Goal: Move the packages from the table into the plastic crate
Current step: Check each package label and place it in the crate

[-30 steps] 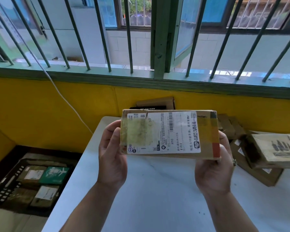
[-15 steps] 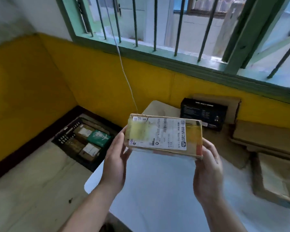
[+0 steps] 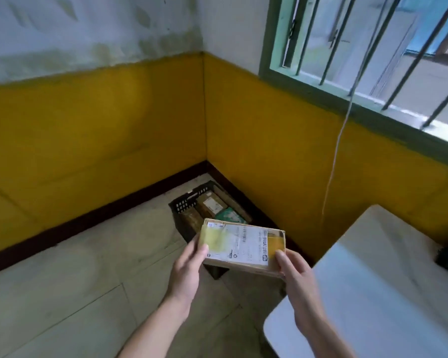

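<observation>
A corner room with yellow lower walls [image 3: 114, 125], a barred window [image 3: 360, 52] at upper right and a pale tiled floor [image 3: 75, 293]. In the lower centre of the frame, the cardboard package [image 3: 243, 248] is up in the air, label facing up, held in front of the black plastic crate [image 3: 185, 204]. The left hand [image 3: 189, 267] grips its left end and the right hand [image 3: 296, 273] its right end, fingers [image 3: 201, 250] clamped on the package, thumbs on top. The crate sits on the floor in the wall corner, with brown parcels [image 3: 211, 205] and a green one [image 3: 228, 216] inside. The white tabletop [image 3: 373, 293] fills the lower right, and a white cable [image 3: 334, 161] hangs down from the window.
</observation>
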{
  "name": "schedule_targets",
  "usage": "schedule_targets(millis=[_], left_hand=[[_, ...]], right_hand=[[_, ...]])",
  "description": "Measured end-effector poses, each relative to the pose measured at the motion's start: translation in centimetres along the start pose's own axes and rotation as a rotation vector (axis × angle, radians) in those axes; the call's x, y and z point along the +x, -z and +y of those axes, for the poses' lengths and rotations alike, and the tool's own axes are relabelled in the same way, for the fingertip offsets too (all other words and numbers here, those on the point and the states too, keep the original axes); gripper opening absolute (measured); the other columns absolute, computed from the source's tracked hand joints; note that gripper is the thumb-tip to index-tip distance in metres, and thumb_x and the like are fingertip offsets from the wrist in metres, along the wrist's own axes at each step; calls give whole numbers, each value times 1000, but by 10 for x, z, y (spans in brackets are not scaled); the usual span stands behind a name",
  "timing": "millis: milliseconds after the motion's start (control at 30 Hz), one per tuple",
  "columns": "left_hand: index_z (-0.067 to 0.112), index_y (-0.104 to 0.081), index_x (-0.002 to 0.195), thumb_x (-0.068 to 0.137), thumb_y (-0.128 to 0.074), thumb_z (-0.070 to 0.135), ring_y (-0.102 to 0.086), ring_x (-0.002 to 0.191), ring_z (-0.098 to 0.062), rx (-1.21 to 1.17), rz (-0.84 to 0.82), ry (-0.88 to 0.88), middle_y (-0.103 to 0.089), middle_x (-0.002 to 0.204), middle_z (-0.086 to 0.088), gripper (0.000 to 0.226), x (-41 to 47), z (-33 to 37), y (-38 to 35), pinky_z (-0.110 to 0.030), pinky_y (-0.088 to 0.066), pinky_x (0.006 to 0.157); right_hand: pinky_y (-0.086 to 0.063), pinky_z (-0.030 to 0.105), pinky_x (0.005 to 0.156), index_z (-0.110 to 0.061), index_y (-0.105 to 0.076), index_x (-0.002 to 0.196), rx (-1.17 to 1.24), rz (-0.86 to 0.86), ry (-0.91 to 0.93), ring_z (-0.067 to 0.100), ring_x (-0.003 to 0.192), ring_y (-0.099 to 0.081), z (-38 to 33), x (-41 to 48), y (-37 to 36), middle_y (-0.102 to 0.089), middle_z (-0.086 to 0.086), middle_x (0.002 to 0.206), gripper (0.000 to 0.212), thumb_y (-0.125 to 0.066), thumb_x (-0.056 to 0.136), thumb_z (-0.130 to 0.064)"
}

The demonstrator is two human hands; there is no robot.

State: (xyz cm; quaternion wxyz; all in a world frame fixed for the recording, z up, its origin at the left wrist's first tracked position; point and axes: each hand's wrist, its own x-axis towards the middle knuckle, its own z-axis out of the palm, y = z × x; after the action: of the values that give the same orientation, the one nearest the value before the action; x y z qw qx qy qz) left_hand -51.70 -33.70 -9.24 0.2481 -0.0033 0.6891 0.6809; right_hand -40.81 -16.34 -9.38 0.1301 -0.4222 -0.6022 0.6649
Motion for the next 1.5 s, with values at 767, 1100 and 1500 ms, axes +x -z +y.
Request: schedule_targets(millis=[767, 1100, 1500], left_hand=[[38, -56, 129, 98, -55, 22, -64, 97, 5, 455, -141, 384, -71, 96, 26, 34, 412, 18, 67, -13, -48, 81], [35, -61, 112, 97, -55, 17, -64, 101, -12, 582, -344, 569, -69, 110, 5, 24, 586, -21, 92, -22, -45, 74], [18, -54, 137, 95, -58, 16, -57, 120, -31, 912, -697, 631, -60, 132, -10, 43, 798, -193, 103, -48, -43, 106]], right_hand=[[-41, 8, 54, -26, -62, 126, 25, 144, -292, -11, 74, -59, 12, 314, -215, -63, -24, 91, 33, -63, 94, -32], [-43, 19, 67, -38, -67, 101, -13, 294, -523, 2, 86, -63, 47, 417, -323, -70, -18, 96, 15, -61, 93, -27], [-47, 23, 72, -36, -74, 86, 46, 418, -712, 4, 88, -67, 205, 532, -437, -73, -22, 84, 11, -63, 90, -36]])
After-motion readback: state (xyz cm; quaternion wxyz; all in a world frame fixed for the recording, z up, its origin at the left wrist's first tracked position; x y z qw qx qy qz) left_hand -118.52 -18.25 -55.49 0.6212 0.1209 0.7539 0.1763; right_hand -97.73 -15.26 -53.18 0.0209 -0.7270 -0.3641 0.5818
